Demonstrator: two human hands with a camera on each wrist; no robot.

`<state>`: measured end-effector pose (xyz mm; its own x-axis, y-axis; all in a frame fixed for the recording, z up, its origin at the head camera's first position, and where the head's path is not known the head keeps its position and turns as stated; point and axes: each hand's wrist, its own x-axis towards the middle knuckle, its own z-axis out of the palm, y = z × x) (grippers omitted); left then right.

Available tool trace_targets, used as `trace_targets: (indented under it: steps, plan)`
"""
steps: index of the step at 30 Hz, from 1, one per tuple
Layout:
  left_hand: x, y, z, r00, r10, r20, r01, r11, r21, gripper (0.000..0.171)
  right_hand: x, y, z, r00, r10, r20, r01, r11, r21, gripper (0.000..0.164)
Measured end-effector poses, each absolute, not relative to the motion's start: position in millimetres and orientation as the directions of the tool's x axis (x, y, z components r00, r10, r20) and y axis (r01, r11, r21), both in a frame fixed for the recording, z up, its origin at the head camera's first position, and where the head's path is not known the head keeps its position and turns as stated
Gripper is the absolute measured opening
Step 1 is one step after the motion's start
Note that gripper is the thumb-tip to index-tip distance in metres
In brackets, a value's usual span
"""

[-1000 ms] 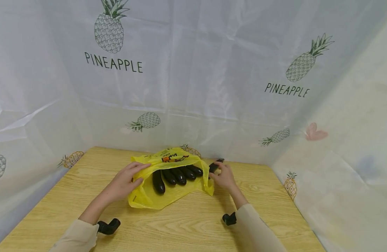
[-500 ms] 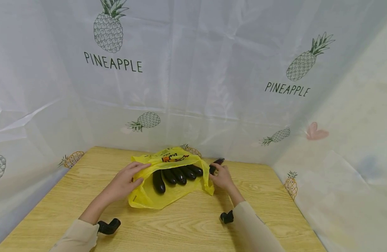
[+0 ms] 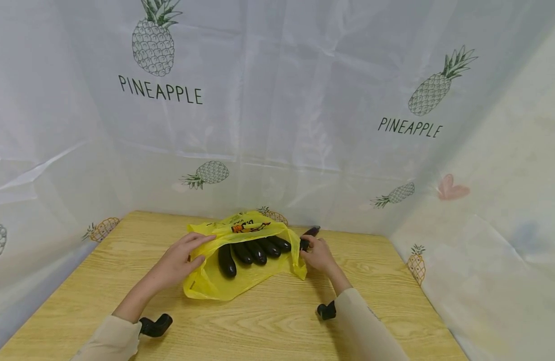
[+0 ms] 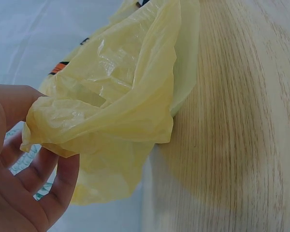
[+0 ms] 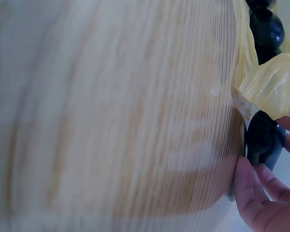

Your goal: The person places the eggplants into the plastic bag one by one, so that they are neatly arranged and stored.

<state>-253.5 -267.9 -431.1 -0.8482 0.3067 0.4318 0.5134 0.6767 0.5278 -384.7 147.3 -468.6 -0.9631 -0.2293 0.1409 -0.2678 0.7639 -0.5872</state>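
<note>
A yellow plastic bag [image 3: 242, 288] lies on the table with its mouth toward me, several glossy black eggplants [image 3: 227, 261] side by side inside. My left hand [image 3: 178, 258] pinches the left edge of the mouth; in the left wrist view, the thin plastic [image 4: 130, 111] is between its thumb and fingers. Just outside the bag's right edge, my right hand [image 3: 320, 255] grips another eggplant [image 3: 313, 230] near its closer end. In the right wrist view, its fingers lie around this dark eggplant [image 5: 264, 137], beside a flap of the bag [image 5: 273, 89].
The wooden table [image 3: 277, 326] ends at a hanging white sheet [image 3: 277, 125] with pineapple prints, close behind the bag. Another pale sheet [image 3: 507, 225] hangs along the right side. Black wrist mounts [image 3: 156, 325] stick out under both sleeves.
My right hand's fingers have lowered and drawn in around the eggplant outside the bag. The left hand and the bag stay in place.
</note>
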Motion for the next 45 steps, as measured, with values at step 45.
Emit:
trace_targets:
  steps: [45]
  plan:
    - [-253.7, -268.4, -432.2, -0.851, 0.302, 0.429, 0.509, 0.673, 0.537, 0.057, -363.7, 172.9, -461.0, -0.954, -0.212, 0.213, -0.293, 0.81, -0.508, 0.037]
